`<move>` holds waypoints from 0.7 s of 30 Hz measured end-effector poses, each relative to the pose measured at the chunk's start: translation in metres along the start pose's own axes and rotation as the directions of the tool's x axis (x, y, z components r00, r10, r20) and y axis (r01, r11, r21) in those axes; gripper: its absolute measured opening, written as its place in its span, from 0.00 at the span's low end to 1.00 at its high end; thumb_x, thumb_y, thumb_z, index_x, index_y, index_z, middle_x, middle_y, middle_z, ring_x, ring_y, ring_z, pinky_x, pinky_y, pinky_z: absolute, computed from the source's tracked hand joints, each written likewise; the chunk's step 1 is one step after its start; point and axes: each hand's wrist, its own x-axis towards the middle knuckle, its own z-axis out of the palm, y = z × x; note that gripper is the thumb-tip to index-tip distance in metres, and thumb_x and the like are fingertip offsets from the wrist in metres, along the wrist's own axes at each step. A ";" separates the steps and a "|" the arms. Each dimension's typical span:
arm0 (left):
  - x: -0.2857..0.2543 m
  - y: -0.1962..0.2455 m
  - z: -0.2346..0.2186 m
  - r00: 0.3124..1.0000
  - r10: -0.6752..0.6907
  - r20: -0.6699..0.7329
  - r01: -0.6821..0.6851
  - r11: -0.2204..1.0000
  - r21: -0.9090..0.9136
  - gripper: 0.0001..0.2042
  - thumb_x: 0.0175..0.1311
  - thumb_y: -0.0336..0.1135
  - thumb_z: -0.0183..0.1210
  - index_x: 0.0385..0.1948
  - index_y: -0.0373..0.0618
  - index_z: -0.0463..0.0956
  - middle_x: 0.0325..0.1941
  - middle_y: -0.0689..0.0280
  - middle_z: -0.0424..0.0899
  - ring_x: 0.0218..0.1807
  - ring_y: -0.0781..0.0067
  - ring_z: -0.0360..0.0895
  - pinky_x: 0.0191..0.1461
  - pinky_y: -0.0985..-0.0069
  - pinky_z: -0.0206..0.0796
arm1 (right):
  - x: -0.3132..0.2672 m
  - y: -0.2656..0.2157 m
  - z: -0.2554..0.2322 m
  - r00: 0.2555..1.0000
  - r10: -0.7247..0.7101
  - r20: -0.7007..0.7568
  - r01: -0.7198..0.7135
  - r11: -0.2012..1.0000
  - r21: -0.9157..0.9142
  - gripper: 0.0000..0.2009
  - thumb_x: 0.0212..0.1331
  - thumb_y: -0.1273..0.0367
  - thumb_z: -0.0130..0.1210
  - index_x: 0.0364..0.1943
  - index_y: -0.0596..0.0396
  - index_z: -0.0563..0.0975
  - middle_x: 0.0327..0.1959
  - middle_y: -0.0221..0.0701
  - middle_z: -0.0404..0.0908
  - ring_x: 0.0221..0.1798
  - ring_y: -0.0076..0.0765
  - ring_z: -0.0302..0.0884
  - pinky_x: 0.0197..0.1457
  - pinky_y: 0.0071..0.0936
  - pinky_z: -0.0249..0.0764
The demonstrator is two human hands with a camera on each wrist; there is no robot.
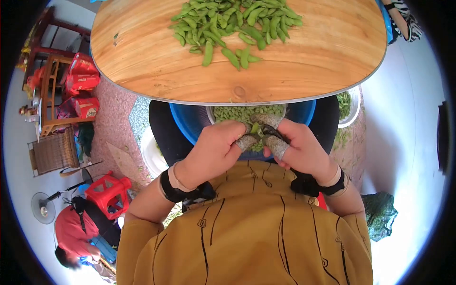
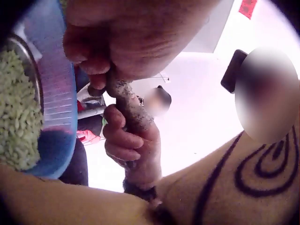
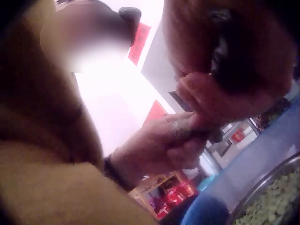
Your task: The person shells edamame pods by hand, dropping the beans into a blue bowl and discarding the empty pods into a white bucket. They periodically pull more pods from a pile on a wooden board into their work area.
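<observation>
My left hand (image 1: 213, 147) and right hand (image 1: 306, 145) meet in front of my lap, thumbs and forefingers wrapped in grey speckled covers. Between their fingertips they pinch a green soybean pod (image 1: 256, 128), partly hidden by the fingers. Beneath them is a bowl (image 2: 36, 70) of shelled green beans (image 1: 237, 113), set inside a blue basin (image 1: 183, 121). In the left wrist view the beans (image 2: 16, 112) lie left of the hands; in the right wrist view the beans (image 3: 269, 204) show at the lower right. A heap of whole pods (image 1: 228, 21) lies on the wooden tabletop (image 1: 152, 71).
A white tub (image 1: 151, 154) stands on the floor at left, and a white basket (image 1: 355, 107) with green pieces at right. Farther left are a red stool (image 1: 109, 192) and a person in red (image 1: 73, 223). A dark green bag (image 1: 379, 216) sits at lower right.
</observation>
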 end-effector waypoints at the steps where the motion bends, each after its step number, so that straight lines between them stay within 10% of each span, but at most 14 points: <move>1: 0.000 -0.001 -0.003 0.996 0.075 0.040 -0.081 0.983 0.167 0.04 0.61 0.26 0.53 0.34 0.38 0.76 0.23 0.61 0.75 0.23 0.76 0.70 0.28 0.74 0.64 | 0.003 0.000 -0.002 0.995 0.065 0.071 -0.074 0.989 0.131 0.16 0.60 0.72 0.51 0.53 0.55 0.74 0.25 0.22 0.76 0.17 0.14 0.66 0.19 0.14 0.62; 2: 0.000 0.001 -0.006 0.996 0.076 0.047 -0.083 0.983 0.165 0.04 0.61 0.26 0.53 0.34 0.38 0.76 0.23 0.61 0.75 0.23 0.76 0.70 0.28 0.74 0.64 | 0.004 0.000 -0.003 0.982 0.118 0.148 -0.153 0.955 0.253 0.16 0.62 0.71 0.51 0.54 0.54 0.73 0.25 0.21 0.74 0.17 0.13 0.64 0.18 0.12 0.59; 4: 0.003 0.012 -0.015 0.827 -0.403 0.393 0.558 0.678 -0.478 0.05 0.65 0.28 0.52 0.34 0.39 0.76 0.21 0.67 0.75 0.19 0.80 0.66 0.23 0.79 0.59 | 0.004 -0.002 -0.003 0.972 0.096 0.216 -0.181 0.890 0.419 0.14 0.63 0.71 0.47 0.53 0.54 0.73 0.25 0.22 0.73 0.17 0.13 0.62 0.18 0.13 0.59; 5: -0.003 0.001 -0.007 0.834 -0.333 0.439 0.544 0.372 -0.752 0.06 0.65 0.30 0.53 0.38 0.39 0.75 0.21 0.70 0.72 0.16 0.82 0.61 0.20 0.82 0.51 | 0.004 -0.002 -0.002 0.958 0.058 0.280 -0.213 0.798 0.564 0.13 0.65 0.72 0.44 0.51 0.54 0.74 0.24 0.23 0.72 0.17 0.14 0.61 0.18 0.15 0.59; 8: -0.009 -0.011 -0.005 0.810 -0.236 0.536 0.565 0.071 -0.822 0.08 0.64 0.32 0.55 0.41 0.39 0.74 0.21 0.71 0.72 0.17 0.84 0.60 0.20 0.84 0.50 | 0.008 0.001 0.002 0.941 0.112 0.318 -0.284 0.773 0.568 0.12 0.65 0.71 0.44 0.50 0.55 0.73 0.24 0.24 0.72 0.17 0.14 0.61 0.17 0.15 0.58; 10: -0.009 -0.016 -0.003 0.809 -0.306 0.503 0.582 0.289 -0.760 0.09 0.64 0.33 0.57 0.41 0.38 0.74 0.21 0.73 0.70 0.18 0.83 0.61 0.21 0.82 0.53 | 0.012 0.004 0.002 0.948 0.136 0.288 -0.273 0.813 0.514 0.11 0.65 0.71 0.44 0.47 0.56 0.73 0.24 0.24 0.72 0.18 0.15 0.64 0.17 0.16 0.61; 12: -0.013 -0.023 0.000 0.958 -0.233 0.167 0.264 0.946 -0.191 0.10 0.57 0.29 0.61 0.38 0.37 0.73 0.20 0.68 0.71 0.17 0.71 0.67 0.22 0.73 0.60 | 0.016 0.004 0.004 0.938 0.205 0.278 -0.290 0.904 0.314 0.09 0.65 0.72 0.44 0.45 0.56 0.73 0.24 0.25 0.72 0.19 0.16 0.67 0.18 0.16 0.66; 13: -0.013 -0.021 0.001 0.957 -0.236 0.168 0.265 0.947 -0.182 0.10 0.57 0.29 0.61 0.38 0.37 0.73 0.20 0.68 0.71 0.17 0.71 0.67 0.22 0.73 0.60 | 0.016 0.004 0.005 0.940 0.198 0.280 -0.285 0.904 0.319 0.09 0.65 0.72 0.44 0.45 0.56 0.73 0.24 0.25 0.72 0.19 0.16 0.67 0.18 0.16 0.66; 15: -0.009 -0.013 0.005 0.993 0.114 0.016 -0.107 0.862 0.495 0.14 0.41 0.25 0.63 0.32 0.38 0.72 0.19 0.61 0.72 0.22 0.61 0.73 0.28 0.68 0.68 | 0.019 0.002 0.009 0.954 0.206 0.217 -0.262 0.925 0.275 0.08 0.64 0.72 0.43 0.42 0.57 0.73 0.24 0.26 0.73 0.20 0.18 0.71 0.19 0.17 0.70; 20: -0.005 -0.001 0.000 0.998 0.060 -0.007 -0.048 0.852 0.521 0.11 0.45 0.25 0.62 0.30 0.37 0.71 0.24 0.56 0.73 0.26 0.55 0.73 0.30 0.65 0.68 | 0.024 0.006 0.010 0.962 0.219 0.163 -0.260 0.917 0.302 0.09 0.66 0.71 0.44 0.44 0.57 0.74 0.23 0.25 0.73 0.18 0.16 0.68 0.17 0.16 0.67; 21: -0.005 -0.001 -0.002 0.986 -0.163 0.037 0.150 0.963 0.223 0.06 0.54 0.26 0.56 0.32 0.36 0.71 0.24 0.60 0.73 0.23 0.62 0.71 0.28 0.69 0.66 | 0.024 0.009 0.010 0.963 0.200 0.181 -0.248 0.922 0.299 0.09 0.66 0.71 0.44 0.45 0.57 0.74 0.23 0.25 0.73 0.18 0.16 0.68 0.17 0.15 0.66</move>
